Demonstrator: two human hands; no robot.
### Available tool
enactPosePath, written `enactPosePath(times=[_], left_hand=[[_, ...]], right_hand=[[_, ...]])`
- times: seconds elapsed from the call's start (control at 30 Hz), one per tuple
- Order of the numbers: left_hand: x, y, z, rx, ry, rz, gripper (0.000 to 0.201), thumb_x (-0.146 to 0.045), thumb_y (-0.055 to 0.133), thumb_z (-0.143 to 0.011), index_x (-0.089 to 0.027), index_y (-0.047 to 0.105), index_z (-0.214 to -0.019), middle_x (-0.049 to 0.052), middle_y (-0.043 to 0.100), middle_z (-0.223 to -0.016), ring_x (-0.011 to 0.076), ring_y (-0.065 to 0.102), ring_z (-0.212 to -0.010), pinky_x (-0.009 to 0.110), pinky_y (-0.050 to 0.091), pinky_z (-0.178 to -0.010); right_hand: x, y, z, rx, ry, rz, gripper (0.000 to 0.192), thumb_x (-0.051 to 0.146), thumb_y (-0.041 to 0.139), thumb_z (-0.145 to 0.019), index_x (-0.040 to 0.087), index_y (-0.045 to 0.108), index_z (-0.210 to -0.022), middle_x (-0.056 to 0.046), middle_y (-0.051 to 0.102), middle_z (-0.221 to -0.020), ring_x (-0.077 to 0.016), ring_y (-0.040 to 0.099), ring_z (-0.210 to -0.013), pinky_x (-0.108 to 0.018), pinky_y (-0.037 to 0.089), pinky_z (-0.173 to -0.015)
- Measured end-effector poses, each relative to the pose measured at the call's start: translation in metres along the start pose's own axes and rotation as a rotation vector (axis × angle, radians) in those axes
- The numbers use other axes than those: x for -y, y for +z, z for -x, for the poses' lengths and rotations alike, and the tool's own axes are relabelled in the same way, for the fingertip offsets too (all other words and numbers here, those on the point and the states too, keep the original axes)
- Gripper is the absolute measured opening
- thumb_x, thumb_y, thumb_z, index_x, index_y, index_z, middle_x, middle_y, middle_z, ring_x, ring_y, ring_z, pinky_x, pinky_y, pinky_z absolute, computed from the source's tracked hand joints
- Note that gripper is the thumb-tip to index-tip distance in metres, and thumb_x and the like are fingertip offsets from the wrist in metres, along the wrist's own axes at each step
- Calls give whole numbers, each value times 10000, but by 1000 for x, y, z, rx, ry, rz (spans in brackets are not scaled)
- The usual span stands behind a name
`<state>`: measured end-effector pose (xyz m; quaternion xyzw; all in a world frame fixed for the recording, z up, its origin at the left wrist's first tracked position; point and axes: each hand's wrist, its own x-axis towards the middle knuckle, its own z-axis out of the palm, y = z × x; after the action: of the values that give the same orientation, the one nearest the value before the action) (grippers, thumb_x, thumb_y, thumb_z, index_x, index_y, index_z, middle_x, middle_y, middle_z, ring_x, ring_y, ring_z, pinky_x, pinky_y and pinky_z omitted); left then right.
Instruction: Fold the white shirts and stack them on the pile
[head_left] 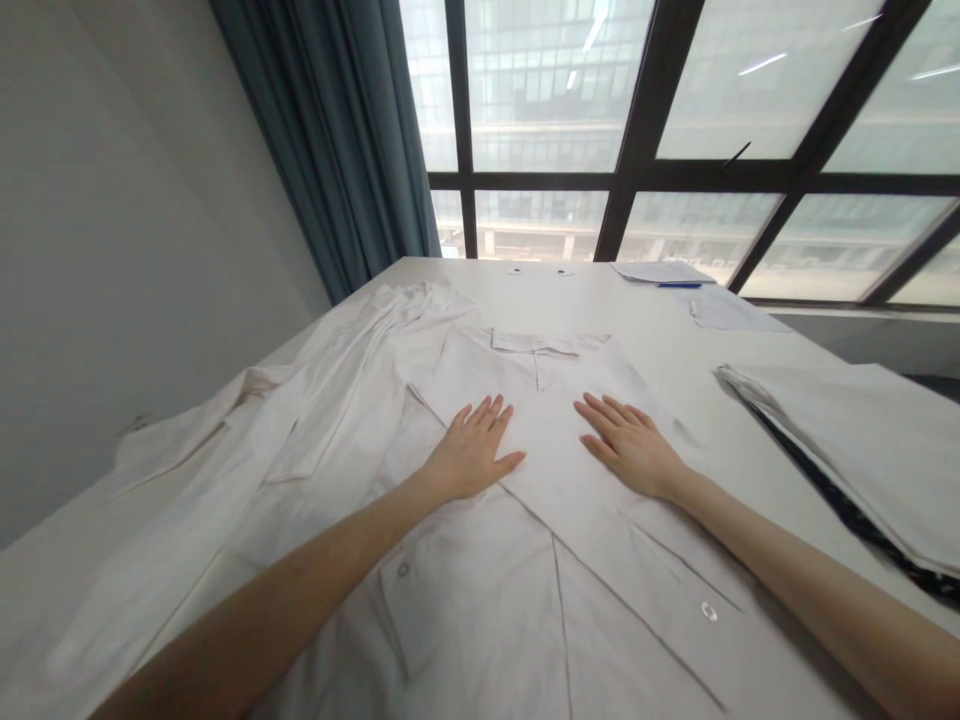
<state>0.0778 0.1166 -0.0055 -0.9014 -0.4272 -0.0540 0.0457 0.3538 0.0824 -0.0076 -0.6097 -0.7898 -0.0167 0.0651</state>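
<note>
A white buttoned shirt [540,560] lies spread flat on the white table [675,340], collar toward the window. My left hand [471,448] rests palm down on its chest area, fingers together and flat. My right hand [628,442] lies flat on the shirt's right side, a little apart from the left. Neither hand holds anything. More white garments [247,440] lie crumpled to the left of the shirt, partly under it.
A folded stack of pale cloth [855,450] sits at the table's right edge. Papers and a blue pen [679,285] lie at the far side near the window. A teal curtain [337,130] hangs at the back left; a grey wall stands to the left.
</note>
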Motion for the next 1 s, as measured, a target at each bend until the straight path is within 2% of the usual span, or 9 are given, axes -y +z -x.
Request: enactPosePath(times=[0.17,0.27,0.37,0.57,0.67,0.73,0.8,0.9,1.0], left_hand=[[3,-8,13,-19,25,-19,582,-479,274,-997,-129,352,-1455,154,292,-1556,264,242,-1450,456,197,-1156],[0,-17,35,13,155,6,591,-490,275,-1001,-136,324,-1471,143,251,-1573,246,189,-1467,444,164,-1173],[-4,-24,63,112,263,62,621,-528,274,-996,-175,247,-1506,114,193,-1594,224,144,-1477,410,176,-1175],[0,-33,95,170,233,117,624,-526,312,-989,-218,209,-1522,117,178,-1596,240,156,-1474,438,212,-1162],[2,-42,86,127,222,142,523,-477,364,-990,-220,387,-1444,108,372,-1526,243,323,-1418,474,214,-1155],[2,-46,70,58,182,177,395,-390,361,-1006,-214,543,-1309,80,590,-1352,215,515,-1274,483,188,-1162],[1,-46,49,-12,135,221,344,-308,347,-1009,-204,623,-1187,44,706,-1163,171,632,-1097,449,198,-1164],[2,-34,21,-60,127,226,353,-279,348,-995,-189,601,-1225,52,674,-1232,155,604,-1150,382,264,-1137],[8,-17,8,-2,107,149,474,-381,341,-990,-177,437,-1408,94,438,-1487,203,399,-1374,406,268,-1135]], right_hand=[[-12,1,5,-3,101,49,595,511,240,-987,222,322,-1500,-39,296,-1566,-242,260,-1437,-479,265,-1138],[-11,2,7,-7,112,66,598,500,240,-987,200,334,-1495,-43,299,-1564,-248,269,-1433,-481,267,-1137],[-10,2,7,-12,109,63,595,495,245,-987,195,338,-1493,-45,313,-1558,-251,274,-1431,-488,274,-1134],[-14,-1,9,-62,88,53,544,436,272,-994,176,404,-1454,-85,385,-1523,-277,320,-1409,-503,302,-1115],[-5,-6,17,-150,34,44,507,377,332,-984,149,439,-1424,-131,422,-1495,-295,334,-1399,-509,301,-1114],[11,-11,28,-186,-69,-7,490,336,362,-977,137,443,-1418,-146,427,-1489,-282,336,-1400,-489,302,-1121],[32,-15,41,-159,-207,-98,476,303,378,-974,153,441,-1421,-127,423,-1495,-254,333,-1403,-453,319,-1122],[59,-20,59,-44,-377,-212,451,262,389,-975,227,454,-1420,-72,414,-1509,-233,326,-1408,-445,335,-1119],[68,-22,67,9,-409,-264,434,255,387,-982,248,480,-1406,-74,433,-1496,-233,354,-1392,-463,330,-1119]])
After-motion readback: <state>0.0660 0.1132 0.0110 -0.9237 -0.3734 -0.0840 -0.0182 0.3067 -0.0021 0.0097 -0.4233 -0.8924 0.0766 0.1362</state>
